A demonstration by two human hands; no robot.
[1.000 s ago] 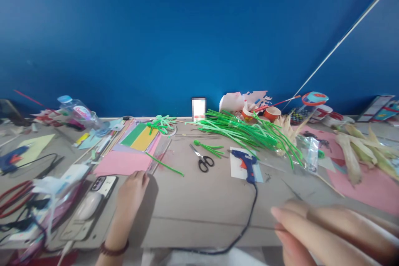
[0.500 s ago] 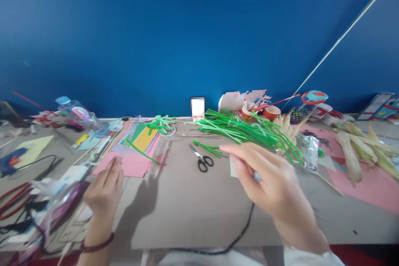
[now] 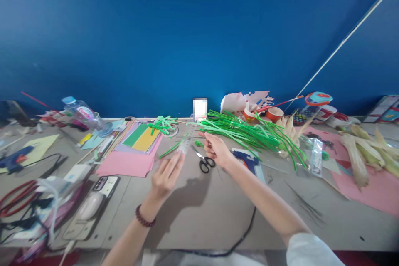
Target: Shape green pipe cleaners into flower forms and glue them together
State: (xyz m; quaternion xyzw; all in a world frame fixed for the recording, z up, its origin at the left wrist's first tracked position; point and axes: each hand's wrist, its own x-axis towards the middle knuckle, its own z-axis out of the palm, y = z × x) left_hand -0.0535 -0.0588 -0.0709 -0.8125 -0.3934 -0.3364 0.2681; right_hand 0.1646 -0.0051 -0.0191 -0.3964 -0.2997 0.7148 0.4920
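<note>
My left hand point(image 3: 167, 174) is over the table left of the middle, its fingers pressed together on a clear plastic strip point(image 3: 184, 144) with faint marks, like a ruler. Beside this strip runs a green pipe cleaner point(image 3: 170, 149); whether the fingers touch it, I cannot tell. My right hand point(image 3: 217, 149) is just above the black-handled scissors point(image 3: 204, 163), thumb and fingertips brought together. What it pinches, if anything, is too small to make out. Short green pipe cleaner pieces point(image 3: 198, 144) lie by its fingertips, partly hidden.
A large bunch of green pipe cleaners point(image 3: 243, 131) lies behind my right hand. A blue glue gun point(image 3: 246, 158) lies under my right forearm. Pink paper point(image 3: 124, 165) is at left, near a phone point(image 3: 107, 185) and a bottle point(image 3: 84, 112). Corn husks point(image 3: 355, 158) lie at right.
My left hand has moved right, to the clear strip. My right hand has gone forward and left to the scissors, uncovering the glue gun. The single green pipe cleaner now lies farther right.
</note>
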